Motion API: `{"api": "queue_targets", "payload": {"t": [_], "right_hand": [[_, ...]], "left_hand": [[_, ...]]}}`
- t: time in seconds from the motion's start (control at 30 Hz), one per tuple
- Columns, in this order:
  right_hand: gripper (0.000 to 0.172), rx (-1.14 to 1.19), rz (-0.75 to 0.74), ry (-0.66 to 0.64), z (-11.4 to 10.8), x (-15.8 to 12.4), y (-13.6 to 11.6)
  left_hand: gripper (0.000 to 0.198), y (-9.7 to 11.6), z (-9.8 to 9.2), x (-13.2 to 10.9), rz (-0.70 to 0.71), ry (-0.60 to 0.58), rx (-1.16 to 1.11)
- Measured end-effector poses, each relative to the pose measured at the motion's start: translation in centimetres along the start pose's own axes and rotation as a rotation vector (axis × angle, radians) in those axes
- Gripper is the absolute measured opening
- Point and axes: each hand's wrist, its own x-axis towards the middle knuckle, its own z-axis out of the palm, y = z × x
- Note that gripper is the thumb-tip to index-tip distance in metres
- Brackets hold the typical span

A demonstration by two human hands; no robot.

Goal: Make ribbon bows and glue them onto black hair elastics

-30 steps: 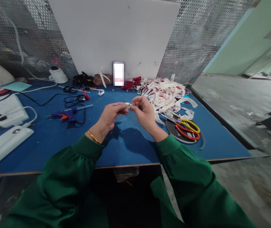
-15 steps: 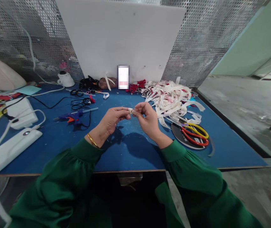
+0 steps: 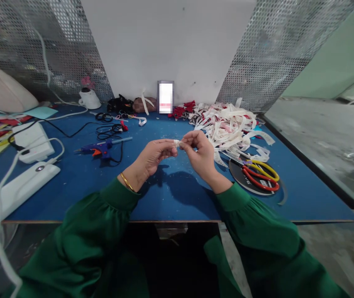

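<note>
Left hand (image 3: 153, 155) and right hand (image 3: 200, 153) met fingertip to fingertip, both pinched tight on a small white ribbon piece (image 3: 177, 143) held above the blue tabletop (image 3: 170, 194). Right of the grip: scissors (image 3: 262, 176). Left: blue glue gun (image 3: 100, 148). Beyond, rightward: ribbon heap (image 3: 229, 126).

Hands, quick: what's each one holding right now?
Left hand: closed, fingertips pinching one end of a small white piece.
Right hand: closed, pinching its other end.
</note>
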Motion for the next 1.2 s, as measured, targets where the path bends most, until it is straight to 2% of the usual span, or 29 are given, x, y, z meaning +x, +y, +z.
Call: {"api": "queue_targets", "payload": {"t": [0.23, 0.57, 0.8, 1.03, 1.2], "right_hand": [[0.013, 0.038, 0.014, 0.004, 0.0, 0.0, 0.0], [0.013, 0.0, 0.017, 0.004, 0.0, 0.0, 0.0], [0.017, 0.076, 0.049, -0.009, 0.0, 0.1, 0.4], [0.007, 0.006, -0.005, -0.04, -0.2, 0.1, 0.1], [0.008, -0.002, -0.034, -0.029, -0.2, 0.0, -0.1]], "left_hand": [[0.01, -0.4, -0.1, 0.1, -0.002, -0.02, -0.023], [0.007, -0.5, 0.6, 0.0, -0.095, 0.005, -0.144], [0.007, -0.8, 0.4, 0.1, -0.09, -0.016, -0.168], [0.015, -1.3, 0.1, 0.3, -0.065, -0.038, -0.129], [0.007, -1.3, 0.4, 0.2, -0.093, -0.022, -0.223]]}}
